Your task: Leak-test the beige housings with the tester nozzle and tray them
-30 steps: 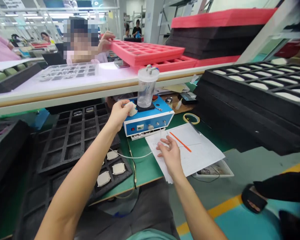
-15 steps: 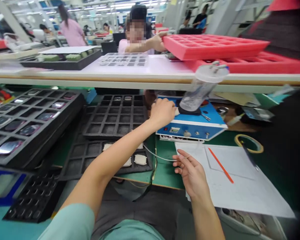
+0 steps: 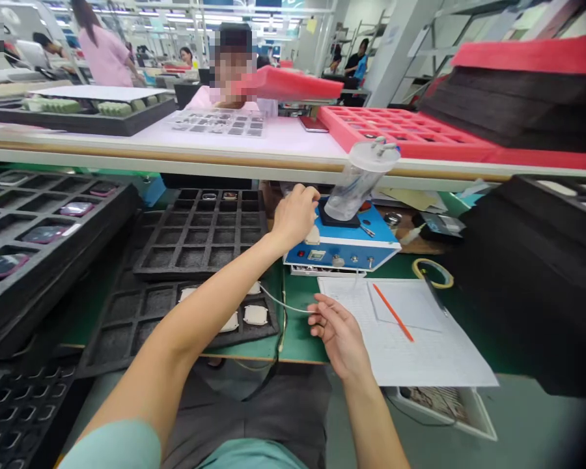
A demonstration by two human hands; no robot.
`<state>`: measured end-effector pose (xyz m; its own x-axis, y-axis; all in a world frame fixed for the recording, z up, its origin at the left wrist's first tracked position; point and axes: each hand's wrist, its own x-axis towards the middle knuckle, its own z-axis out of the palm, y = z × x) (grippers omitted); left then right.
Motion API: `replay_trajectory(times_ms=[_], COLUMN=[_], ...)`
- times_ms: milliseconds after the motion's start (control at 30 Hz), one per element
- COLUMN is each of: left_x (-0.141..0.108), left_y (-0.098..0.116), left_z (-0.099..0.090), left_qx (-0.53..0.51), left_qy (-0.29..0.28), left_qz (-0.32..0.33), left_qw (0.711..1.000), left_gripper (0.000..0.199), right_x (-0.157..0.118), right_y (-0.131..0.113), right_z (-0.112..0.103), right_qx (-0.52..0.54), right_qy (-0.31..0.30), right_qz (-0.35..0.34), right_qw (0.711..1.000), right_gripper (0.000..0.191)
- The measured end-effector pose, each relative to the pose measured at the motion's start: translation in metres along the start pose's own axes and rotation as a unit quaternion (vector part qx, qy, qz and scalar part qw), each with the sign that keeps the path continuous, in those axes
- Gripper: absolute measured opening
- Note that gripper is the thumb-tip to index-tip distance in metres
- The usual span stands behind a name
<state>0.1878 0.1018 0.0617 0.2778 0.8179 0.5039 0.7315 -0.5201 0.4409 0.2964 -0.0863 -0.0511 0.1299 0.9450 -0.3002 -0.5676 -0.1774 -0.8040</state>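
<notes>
My left hand (image 3: 297, 215) is curled at the left front of a blue control box (image 3: 356, 241), gripping a small pale rectangular piece (image 3: 312, 236) that hangs below its fingers. The left thumb is hidden. Lower and to the right, my right hand (image 3: 340, 332) pinches a thin white tube (image 3: 286, 305) between thumb and fingertips. That tube runs left toward the black foam tray (image 3: 112, 342), where several similar pale pieces (image 3: 256, 315) lie in compartments. My left forearm covers part of this tray.
A clear cylinder (image 3: 354, 179) stands on the control box. Papers (image 3: 420, 358) with an orange stick (image 3: 393, 312) lie right, near a tape roll (image 3: 432, 273). Stacked black trays (image 3: 532, 280) rise at far right. Across the shelf (image 3: 283, 140), a person holds a red tray (image 3: 288, 85).
My left hand has shifted slightly with the pale piece, which now hangs lower before the box. The person opposite has lifted the red tray leftward off the stack. My view has turned right.
</notes>
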Motion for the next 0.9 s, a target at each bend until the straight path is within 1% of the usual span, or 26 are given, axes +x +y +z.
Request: replay_trajectory(times_ms=[67,167,200,267,300,333,400,500,600,633,700,800,900], left_x=[-0.009,-0.033,-0.042,-0.06,-0.068,-0.076,-0.088,-0.101,-0.108,-0.109,-0.11,-0.111,-0.111], left_y=[-0.001,-0.002,-0.002,-0.001,0.0,0.002,0.004,0.007,0.009,0.01,0.013,0.017,0.018], left_z=[-0.005,-0.016,-0.021,-0.029,-0.032,-0.034,-0.035,-0.029,-0.019,-0.015,-0.007,0.002,0.004], left_qx=[0.003,0.005,0.017,0.07,0.105,0.139,0.179,0.178,0.172,0.176,0.187,0.186,0.15], left_qy=[0.007,0.011,0.006,-0.026,-0.056,-0.093,-0.173,-0.281,-0.358,-0.37,-0.375,-0.367,-0.358], left_qz=[0.026,0.063,0.08,0.118,0.129,0.132,0.122,0.124,0.137,0.134,0.12,0.1,0.088], left_qw=[1.0,0.998,0.997,0.99,0.984,0.977,0.961,0.935,0.908,0.902,0.9,0.906,0.917], left_gripper=[0.024,0.026,0.029,0.042,0.046,0.046,0.036,0.022,0.015,0.016,0.02,0.016,0.015], right_x=[0.002,0.005,0.007,0.01,0.012,0.013,0.016,0.019,0.018,0.018,0.016,0.014,0.013], right_y=[0.0,0.002,0.002,0.003,0.004,0.004,0.006,0.007,0.008,0.008,0.008,0.008,0.007], right_z=[0.001,0.001,0.001,-0.001,-0.002,-0.003,-0.005,-0.007,-0.007,-0.007,-0.006,-0.006,-0.006], right_qx=[0.014,0.031,0.036,0.049,0.057,0.065,0.077,0.079,0.078,0.078,0.079,0.08,0.083], right_qy=[-0.005,-0.018,-0.022,-0.023,-0.02,-0.015,-0.003,0.007,0.009,0.009,0.008,0.004,-0.005], right_qz=[0.001,0.005,0.006,0.008,0.008,0.008,0.007,0.005,0.001,0.0,-0.004,-0.01,-0.018], right_qw=[1.0,0.999,0.999,0.999,0.998,0.998,0.997,0.997,0.997,0.997,0.997,0.997,0.996], right_gripper=[0.048,0.047,0.046,0.046,0.047,0.047,0.048,0.047,0.045,0.043,0.04,0.038,0.038])
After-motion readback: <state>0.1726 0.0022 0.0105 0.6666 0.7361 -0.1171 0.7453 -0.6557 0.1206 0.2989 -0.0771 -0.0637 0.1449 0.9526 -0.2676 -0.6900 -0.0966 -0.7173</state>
